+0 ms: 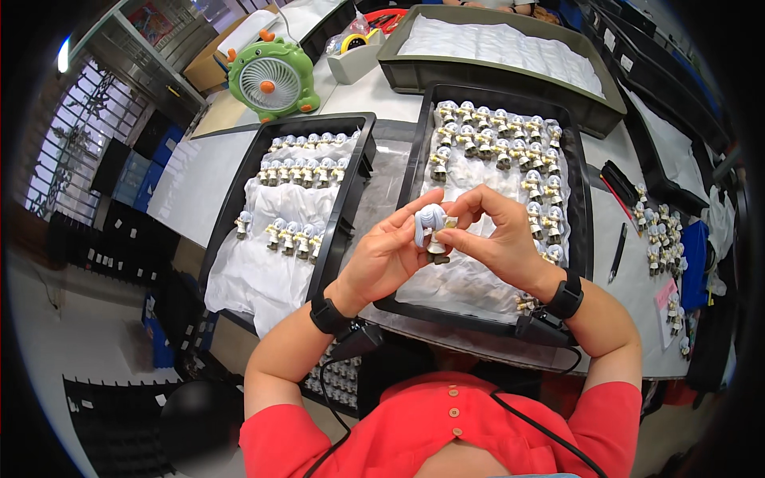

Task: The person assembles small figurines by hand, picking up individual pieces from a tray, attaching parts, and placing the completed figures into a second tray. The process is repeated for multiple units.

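Observation:
Between my two hands is a small figurine [430, 227] with pale blue hair, a white body and dark feet. My left hand [386, 251] grips it from the left side. The thumb and forefinger of my right hand [498, 239] pinch at its right side, by a small yellowish part. Both hands are above the right black tray [588, 231], where rows of similar figurines [486, 131] lie on white padding. A left black tray [315, 291] holds more such figurines [299, 171] in rows, with a lone one at its left side.
A green animal-shaped fan [271, 80] stands at the back left, beside a tape dispenser [355, 56]. Behind the right tray sits an olive bin [390, 68] with white padding. At right are a black pen-like tool [617, 251], a cluster of figurines [661, 235] and a blue object [696, 263].

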`<control>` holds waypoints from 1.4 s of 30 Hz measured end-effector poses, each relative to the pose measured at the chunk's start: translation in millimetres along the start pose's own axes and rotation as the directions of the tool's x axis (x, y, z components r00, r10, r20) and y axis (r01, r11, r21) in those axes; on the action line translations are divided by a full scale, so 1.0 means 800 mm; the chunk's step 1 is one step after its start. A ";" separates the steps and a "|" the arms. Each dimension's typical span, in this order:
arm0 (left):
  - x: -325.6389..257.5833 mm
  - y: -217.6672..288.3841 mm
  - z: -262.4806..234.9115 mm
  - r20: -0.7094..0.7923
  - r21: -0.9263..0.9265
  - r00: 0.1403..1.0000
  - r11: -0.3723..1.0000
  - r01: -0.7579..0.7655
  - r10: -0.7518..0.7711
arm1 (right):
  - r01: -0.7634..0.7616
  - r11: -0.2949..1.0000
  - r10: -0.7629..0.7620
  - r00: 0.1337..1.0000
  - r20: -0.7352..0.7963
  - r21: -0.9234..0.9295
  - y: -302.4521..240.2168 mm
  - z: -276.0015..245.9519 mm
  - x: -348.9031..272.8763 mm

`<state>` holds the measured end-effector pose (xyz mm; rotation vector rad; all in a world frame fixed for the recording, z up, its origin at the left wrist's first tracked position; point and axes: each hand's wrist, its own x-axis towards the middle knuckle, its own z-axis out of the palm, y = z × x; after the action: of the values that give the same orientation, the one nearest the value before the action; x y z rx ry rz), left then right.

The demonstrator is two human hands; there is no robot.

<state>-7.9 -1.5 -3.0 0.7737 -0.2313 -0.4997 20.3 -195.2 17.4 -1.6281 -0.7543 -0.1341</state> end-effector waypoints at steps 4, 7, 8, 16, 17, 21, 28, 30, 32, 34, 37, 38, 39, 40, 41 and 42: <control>0.000 -0.001 0.001 0.002 -0.031 1.000 0.999 0.009 -0.009 | 0.012 1.000 -0.012 1.000 0.017 -0.020 -0.004 -0.001 0.001; 0.001 -0.002 -0.002 -0.010 -0.031 1.000 1.000 -0.004 0.003 | 0.025 0.996 -0.024 1.000 0.011 -0.080 0.001 -0.001 0.002; 0.001 -0.002 -0.003 -0.021 -0.023 1.000 1.000 -0.020 0.020 | 0.019 0.997 -0.019 1.000 -0.008 -0.077 0.002 0.000 0.001; 0.004 0.006 0.001 -0.109 -0.036 0.988 0.993 -0.117 0.112 | 0.051 0.985 -0.052 0.999 -0.002 -0.163 0.012 0.004 0.000; 0.003 0.006 -0.001 -0.112 -0.036 0.987 0.992 -0.119 0.114 | 0.048 0.986 -0.047 0.999 0.011 -0.162 0.012 0.006 -0.002; 0.003 0.006 -0.003 -0.139 -0.043 0.983 0.991 -0.125 0.118 | 0.049 0.983 -0.043 0.998 0.039 -0.176 0.013 0.011 -0.005; 0.001 0.007 -0.001 -0.113 -0.035 0.985 0.990 -0.138 0.134 | 0.146 0.950 -0.134 0.989 0.062 -0.277 0.009 0.012 -0.002; 0.001 0.006 -0.002 -0.112 -0.031 0.985 0.990 -0.136 0.131 | 0.174 0.941 -0.160 0.985 0.071 -0.291 0.011 0.013 -0.003; 0.002 0.004 -0.004 -0.113 -0.024 0.985 0.990 -0.137 0.133 | 0.195 0.935 -0.181 0.981 0.076 -0.295 0.012 0.015 -0.003; 0.002 0.002 -0.005 -0.122 -0.018 0.983 0.990 -0.142 0.139 | 0.208 0.933 -0.194 0.978 0.076 -0.293 0.012 0.016 -0.003; 0.002 0.001 -0.003 -0.145 0.021 0.978 0.989 -0.150 0.151 | 0.230 0.916 -0.214 0.973 0.084 -0.329 0.014 0.015 -0.003; 0.001 0.000 -0.002 -0.154 0.038 0.976 0.988 -0.152 0.156 | 0.197 0.925 -0.184 0.980 0.071 -0.324 0.014 0.015 -0.003; 0.001 0.001 0.000 -0.160 0.051 0.973 0.986 -0.160 0.167 | 0.167 0.932 -0.157 0.986 0.058 -0.322 0.012 0.015 -0.003; -0.001 0.001 0.003 -0.167 0.063 0.970 0.984 -0.169 0.177 | 0.138 0.938 -0.130 0.990 0.046 -0.318 0.010 0.015 -0.004; -0.003 0.002 0.006 -0.173 0.076 0.967 0.981 -0.177 0.188 | 0.089 0.969 -0.087 0.996 0.019 -0.232 0.011 0.016 -0.005; -0.003 0.002 0.009 -0.178 0.105 0.964 0.978 -0.182 0.198 | 0.045 0.988 -0.046 0.999 -0.004 -0.146 0.014 0.016 -0.006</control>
<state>-12.1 -3.8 3.3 0.8695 -0.1506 -0.2338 18.3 -185.1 2.7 -1.7482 -0.7914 -0.2322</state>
